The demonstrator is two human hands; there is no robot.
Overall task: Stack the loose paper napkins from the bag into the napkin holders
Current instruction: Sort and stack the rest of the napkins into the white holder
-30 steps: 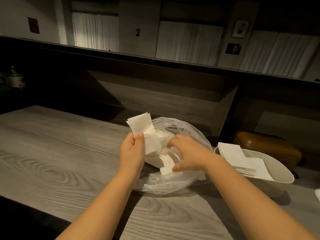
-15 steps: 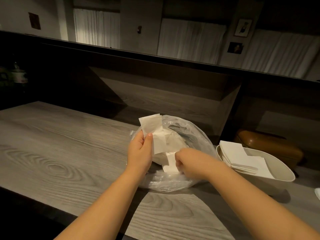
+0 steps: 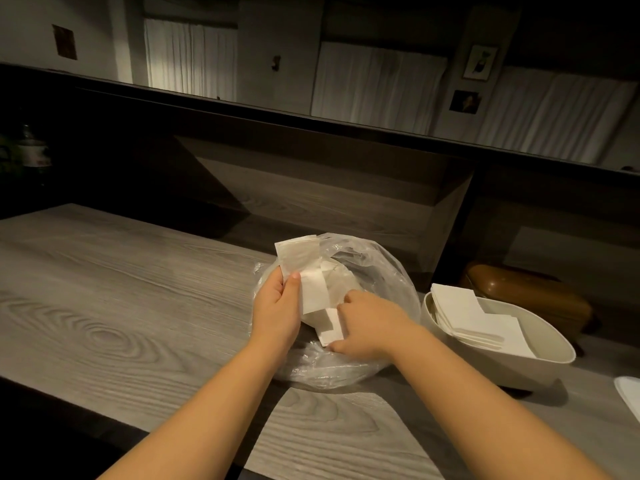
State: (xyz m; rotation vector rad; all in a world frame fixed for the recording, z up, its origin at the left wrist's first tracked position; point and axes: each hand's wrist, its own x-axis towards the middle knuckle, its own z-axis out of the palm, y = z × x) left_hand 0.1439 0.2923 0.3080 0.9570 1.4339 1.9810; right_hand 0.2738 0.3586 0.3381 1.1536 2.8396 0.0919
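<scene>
A clear plastic bag (image 3: 384,271) with loose white napkins lies on the grey wooden counter (image 3: 121,306). My left hand (image 3: 277,306) grips a small bunch of white napkins (image 3: 304,268) upright at the bag's left side, thumb pressed on them. My right hand (image 3: 370,323) reaches into the bag's mouth and pinches another folded napkin (image 3: 329,332) between thumb and fingers. To the right stands a cream oval napkin holder (image 3: 540,351) with a leaning stack of napkins (image 3: 471,317) inside.
A brown rounded container (image 3: 526,299) sits behind the holder. A white object (image 3: 628,393) shows at the right edge. A raised dark ledge runs along the counter's back. Bottles (image 3: 33,150) stand in the dark at far left.
My right hand has dropped lower into the bag and closed its fingers on a napkin. My left hand has kept its bunch and stayed by the bag's left side.
</scene>
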